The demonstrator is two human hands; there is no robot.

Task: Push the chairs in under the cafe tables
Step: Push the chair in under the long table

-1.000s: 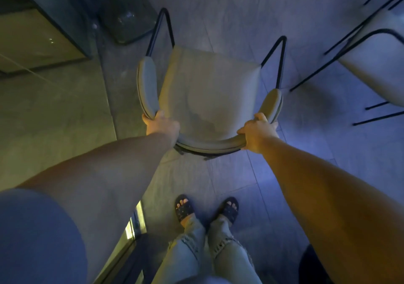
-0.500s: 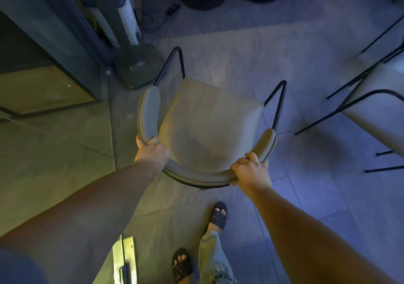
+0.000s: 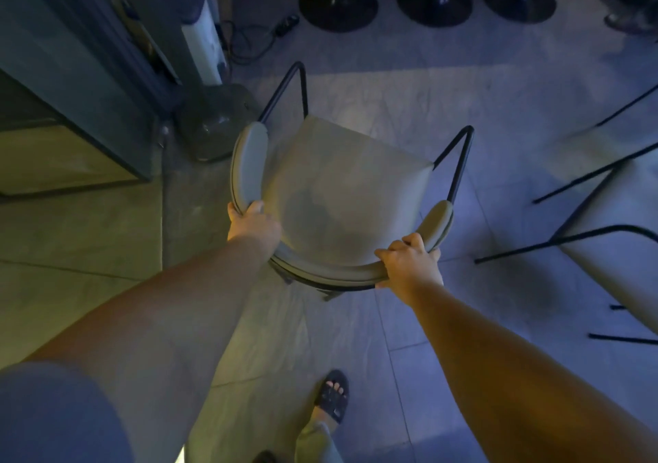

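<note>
A pale upholstered chair (image 3: 341, 192) with a curved padded backrest and thin black metal legs stands on the tiled floor straight in front of me. My left hand (image 3: 253, 221) grips the left end of the backrest curve. My right hand (image 3: 409, 261) grips the backrest near its right end. Three round black table bases (image 3: 338, 5) stand in a row at the far top of the view; no tabletop is visible.
A second pale chair (image 3: 612, 220) with black legs stands at the right. A dark weighted stand base (image 3: 217, 120) with a white post sits left of the chair's front, next to a glass-fronted cabinet (image 3: 64, 113). A cable and plug lie on the floor beyond. My sandalled foot (image 3: 333, 396) is below.
The chair has stayed in both hands while I stepped forward with it. The round table bases have come into view at the top, and one foot has moved ahead.
</note>
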